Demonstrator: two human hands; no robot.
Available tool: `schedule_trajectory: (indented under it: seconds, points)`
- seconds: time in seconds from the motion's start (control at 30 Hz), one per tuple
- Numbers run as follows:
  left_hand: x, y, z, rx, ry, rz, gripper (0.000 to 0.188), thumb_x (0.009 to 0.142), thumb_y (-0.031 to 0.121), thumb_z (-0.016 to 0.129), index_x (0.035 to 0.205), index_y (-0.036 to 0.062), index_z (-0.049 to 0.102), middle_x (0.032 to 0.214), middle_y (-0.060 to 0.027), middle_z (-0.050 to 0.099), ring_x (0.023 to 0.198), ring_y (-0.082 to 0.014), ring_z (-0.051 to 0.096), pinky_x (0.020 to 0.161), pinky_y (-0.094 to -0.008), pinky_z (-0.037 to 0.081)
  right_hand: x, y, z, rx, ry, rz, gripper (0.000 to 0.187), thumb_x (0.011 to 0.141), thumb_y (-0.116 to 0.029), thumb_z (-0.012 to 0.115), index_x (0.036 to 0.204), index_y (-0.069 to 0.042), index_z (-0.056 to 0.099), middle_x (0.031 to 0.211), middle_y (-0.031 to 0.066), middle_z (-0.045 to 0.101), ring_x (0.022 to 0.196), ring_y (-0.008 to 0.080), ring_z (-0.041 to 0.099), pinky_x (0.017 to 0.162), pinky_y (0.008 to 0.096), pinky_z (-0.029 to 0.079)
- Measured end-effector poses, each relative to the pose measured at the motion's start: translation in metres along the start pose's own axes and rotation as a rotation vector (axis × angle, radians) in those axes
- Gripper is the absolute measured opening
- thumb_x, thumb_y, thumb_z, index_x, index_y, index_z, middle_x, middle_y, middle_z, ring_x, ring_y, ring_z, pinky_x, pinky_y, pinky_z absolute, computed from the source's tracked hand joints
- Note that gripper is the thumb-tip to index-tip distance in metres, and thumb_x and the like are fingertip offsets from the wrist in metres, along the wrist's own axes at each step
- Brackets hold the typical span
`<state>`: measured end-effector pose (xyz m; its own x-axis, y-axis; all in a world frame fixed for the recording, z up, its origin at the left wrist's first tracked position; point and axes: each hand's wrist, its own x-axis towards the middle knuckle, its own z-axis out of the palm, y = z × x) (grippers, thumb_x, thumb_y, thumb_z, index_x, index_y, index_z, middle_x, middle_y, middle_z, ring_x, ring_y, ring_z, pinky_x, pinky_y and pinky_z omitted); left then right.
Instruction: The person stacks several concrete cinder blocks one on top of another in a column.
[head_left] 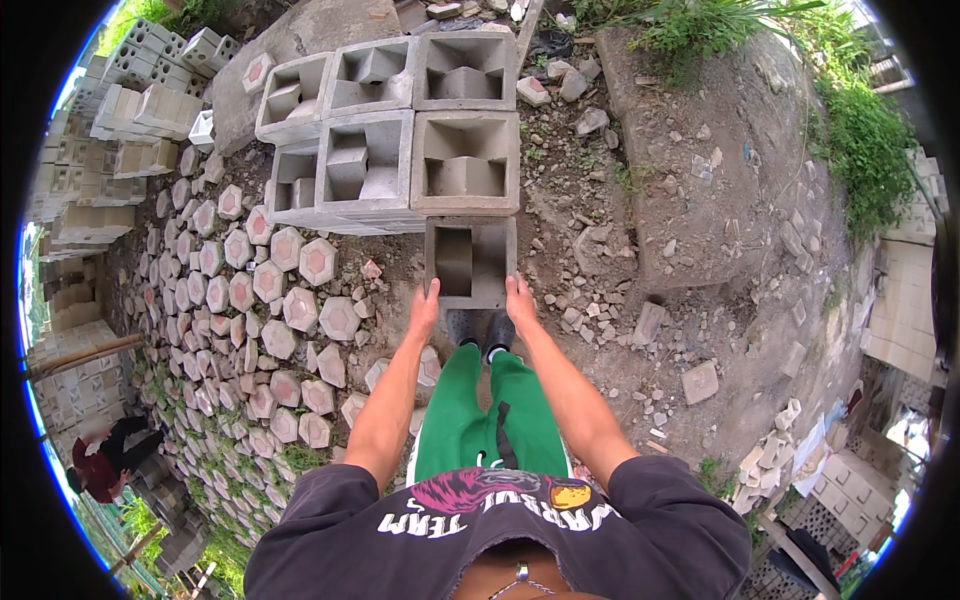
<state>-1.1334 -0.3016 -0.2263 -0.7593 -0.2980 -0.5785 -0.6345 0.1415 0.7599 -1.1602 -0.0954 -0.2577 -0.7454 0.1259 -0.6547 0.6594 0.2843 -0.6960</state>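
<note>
Between my two hands is a square grey concrete breeze block, its opening split by an inner wall. My left hand presses on the block's left side near its lower corner. On the opposite side my right hand grips it, fingers mostly hidden against the concrete. Just beyond stands a stack of similar breeze blocks, with angled pieces inside their openings, set close together in rows. The held block's far edge lies right at the stack's near face; whether they touch I cannot tell.
Hexagonal pavers cover the ground to the left. More stacked blocks stand at the far left. Rubble and a concrete slab lie to the right, beside green plants. Another person is at the lower left.
</note>
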Motion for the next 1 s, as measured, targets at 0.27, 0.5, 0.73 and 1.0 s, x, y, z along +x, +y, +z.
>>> schedule_trajectory:
  seconds: [0.27,0.5,0.73,1.0]
  points:
    - [-0.058,-0.037,0.000,0.256,0.190,0.046,0.066,0.088,0.040,0.060,0.135,-0.0038,0.043,0.123,-0.0205,0.059,0.115,-0.0312,0.055,0.099,-0.0369,0.041,-0.040,0.028,-0.024,0.012,-0.084,0.133,0.037,0.087,-0.019,0.062,0.121,-0.003,0.062,0.112,0.0133,0.067,0.104,0.0214,0.063,0.089,0.0314,0.048]
    - [-0.095,-0.035,0.020,-0.190,-0.252,-0.152,0.041,0.099,0.038,0.044,0.076,0.0061,0.055,0.078,-0.0070,0.064,0.068,-0.0141,0.060,0.062,-0.0288,0.047,-0.114,0.032,-0.053,0.309,-0.124,0.072,0.034,0.088,-0.037,0.064,0.089,-0.004,0.066,0.073,0.0026,0.067,0.064,0.0119,0.065,0.056,0.0238,0.046]
    - [-0.059,0.059,0.012,0.044,-0.432,0.252,0.054,0.100,0.046,0.037,0.059,0.0105,0.034,0.055,0.0025,0.035,0.051,-0.0094,0.031,0.048,-0.0304,0.027,-0.151,0.008,-0.056,0.518,0.083,-0.031,0.046,0.093,-0.049,0.054,0.074,-0.007,0.057,0.060,0.0023,0.058,0.057,0.0127,0.062,0.052,0.0245,0.048]
    - [-0.091,0.065,0.025,0.069,-0.661,0.209,0.063,0.098,0.058,0.022,0.056,0.0123,0.030,0.052,0.0032,0.030,0.047,-0.0104,0.027,0.044,-0.0289,0.022,-0.194,0.030,-0.036,0.737,0.357,-0.102,0.023,0.093,-0.028,0.057,0.093,-0.005,0.060,0.072,0.0023,0.062,0.064,0.0095,0.060,0.057,0.0240,0.051]
